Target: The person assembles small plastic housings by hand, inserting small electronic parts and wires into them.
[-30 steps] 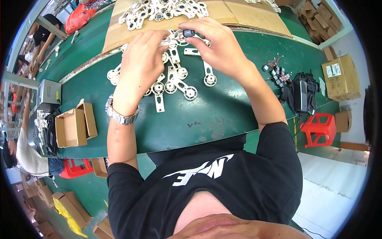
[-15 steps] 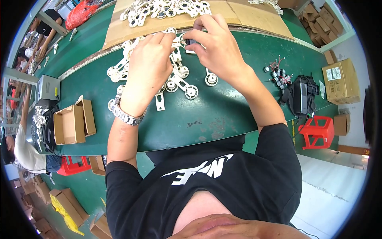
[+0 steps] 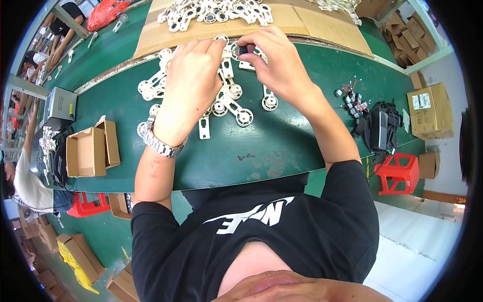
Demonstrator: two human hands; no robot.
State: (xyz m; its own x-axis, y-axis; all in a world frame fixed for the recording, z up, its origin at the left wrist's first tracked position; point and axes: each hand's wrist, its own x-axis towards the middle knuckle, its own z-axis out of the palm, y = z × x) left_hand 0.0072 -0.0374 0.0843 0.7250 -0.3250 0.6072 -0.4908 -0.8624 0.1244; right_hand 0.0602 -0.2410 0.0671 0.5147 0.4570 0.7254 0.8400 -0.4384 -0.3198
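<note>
My left hand (image 3: 193, 75), with a steel watch at the wrist, is closed on a white plastic arm with ring-shaped ends; its fingers hide much of it. Opposite it, my right hand (image 3: 274, 58) pinches a small black round piece (image 3: 243, 50) between thumb and fingers, right at a white ring (image 3: 233, 51). Whether the piece sits inside the ring, I cannot tell. Beneath and around both hands lie several more white plastic arms (image 3: 232, 108) with spoked round ends. One separate arm (image 3: 269, 100) lies below my right hand.
Beyond my hands, a cardboard sheet (image 3: 322, 32) bears a pile of white arms with dark centres (image 3: 209, 15). Small wired parts (image 3: 354, 100) and a black bag (image 3: 383, 128) lie at the right. Open cardboard boxes (image 3: 86, 153) and a grey metal box (image 3: 61, 106) stand left.
The black piece in my right fingers shows more clearly beside the ring. Both hands stay at nearly the same place, while the whole view has shifted slightly.
</note>
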